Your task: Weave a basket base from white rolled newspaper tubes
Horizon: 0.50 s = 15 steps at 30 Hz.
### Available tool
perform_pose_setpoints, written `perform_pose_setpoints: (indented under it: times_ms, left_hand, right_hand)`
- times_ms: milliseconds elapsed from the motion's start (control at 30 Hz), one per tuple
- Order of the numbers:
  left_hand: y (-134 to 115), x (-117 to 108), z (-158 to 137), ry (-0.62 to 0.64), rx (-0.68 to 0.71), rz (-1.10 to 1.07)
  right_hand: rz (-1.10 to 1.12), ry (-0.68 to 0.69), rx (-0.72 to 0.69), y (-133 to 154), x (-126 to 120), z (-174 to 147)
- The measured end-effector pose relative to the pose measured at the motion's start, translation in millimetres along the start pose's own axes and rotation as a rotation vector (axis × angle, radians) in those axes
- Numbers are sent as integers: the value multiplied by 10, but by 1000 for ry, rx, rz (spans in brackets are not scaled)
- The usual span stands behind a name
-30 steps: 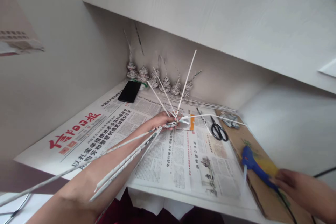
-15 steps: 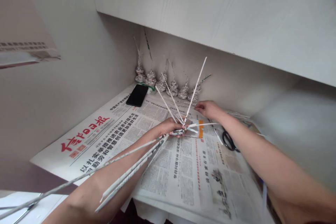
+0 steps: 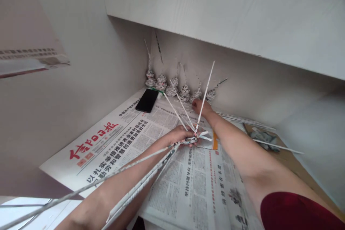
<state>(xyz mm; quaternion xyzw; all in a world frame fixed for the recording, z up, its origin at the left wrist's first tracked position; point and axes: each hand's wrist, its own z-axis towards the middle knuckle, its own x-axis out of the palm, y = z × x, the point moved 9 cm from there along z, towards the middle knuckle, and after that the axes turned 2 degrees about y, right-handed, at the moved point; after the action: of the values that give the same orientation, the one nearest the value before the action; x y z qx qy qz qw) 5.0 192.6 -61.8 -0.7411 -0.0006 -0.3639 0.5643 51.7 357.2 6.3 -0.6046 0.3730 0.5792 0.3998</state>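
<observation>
My left hand (image 3: 178,135) is closed round a small weaving of rolled paper strips (image 3: 190,141). Several white strips stick up and out from it, and long ones trail back over my left forearm. Further back, my right hand (image 3: 203,108) is stretched to the rear of the table, fingers curled low by the thin paper rods lying there. Whatever is between those fingertips is too small to make out. Just behind it stands a row of gourd-shaped woven paper pieces (image 3: 184,94), several with a strip rising from the top.
Newspaper (image 3: 107,158) covers the table. A black phone (image 3: 147,100) lies at the left rear. On the right are long paper rods (image 3: 239,118), cardboard (image 3: 289,163) and a grey crumpled cloth (image 3: 265,139). An orange-edged card (image 3: 215,140) lies beside the weaving. A white panel (image 3: 215,14) overhangs the back.
My right hand has reached left and farther back, toward the gourd-shaped pieces. My right arm now covers the black-handled scissors. The left hand keeps its hold; the view has shifted slightly.
</observation>
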Motion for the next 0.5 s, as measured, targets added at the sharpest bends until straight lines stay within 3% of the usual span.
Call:
perform_pose_setpoints:
  times_ms: [233, 500]
  left_hand:
    - [-24, 12, -35, -41, -41, 15]
    - [-36, 34, -37, -24, -26, 32]
  right_hand:
    - [-30, -2, 34, -34, -4, 0]
    - [-53, -1, -26, -17, -6, -56]
